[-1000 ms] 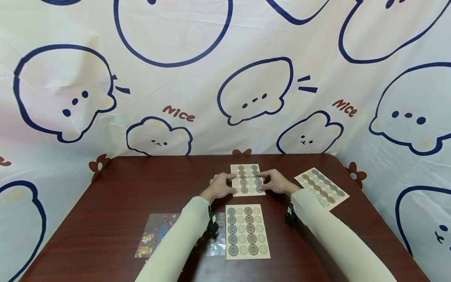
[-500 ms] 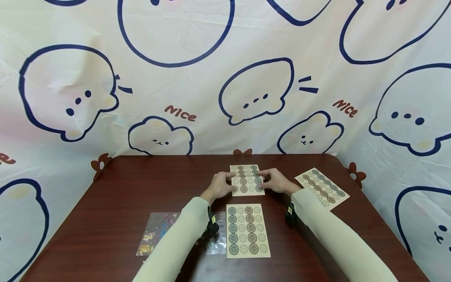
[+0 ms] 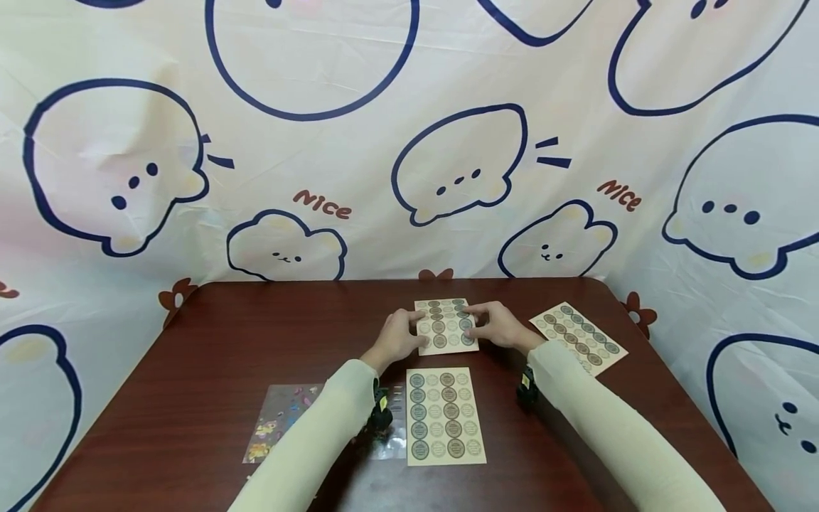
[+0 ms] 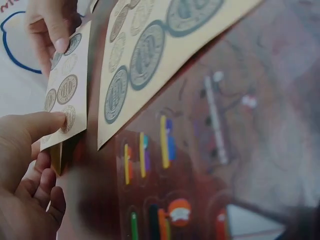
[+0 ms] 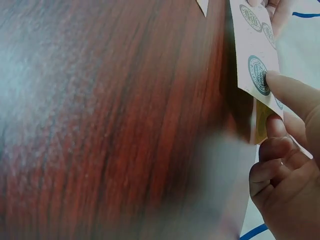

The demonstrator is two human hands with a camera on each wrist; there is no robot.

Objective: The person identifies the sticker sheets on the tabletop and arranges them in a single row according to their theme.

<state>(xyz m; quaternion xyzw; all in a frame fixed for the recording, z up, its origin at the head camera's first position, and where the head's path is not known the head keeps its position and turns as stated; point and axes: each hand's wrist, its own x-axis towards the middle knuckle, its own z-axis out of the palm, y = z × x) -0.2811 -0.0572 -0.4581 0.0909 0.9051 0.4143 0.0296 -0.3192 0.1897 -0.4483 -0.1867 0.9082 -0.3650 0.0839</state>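
Both hands hold a cream sheet of round stickers near the far side of the table. My left hand pinches its left edge, thumb on the printed face and fingers behind, as the left wrist view shows. At the opposite edge my right hand pinches it the same way, its thumb beside a dark round sticker. A yellowish strip shows below the held sheet in the right wrist view. Closer to me lies another cream sticker sheet, flat on the table.
A third sticker sheet lies angled at the right, partly under the right sleeve. Clear plastic sheets with small coloured shapes lie left of centre, partly hidden by the left sleeve. A printed cloth hangs behind the dark wooden table.
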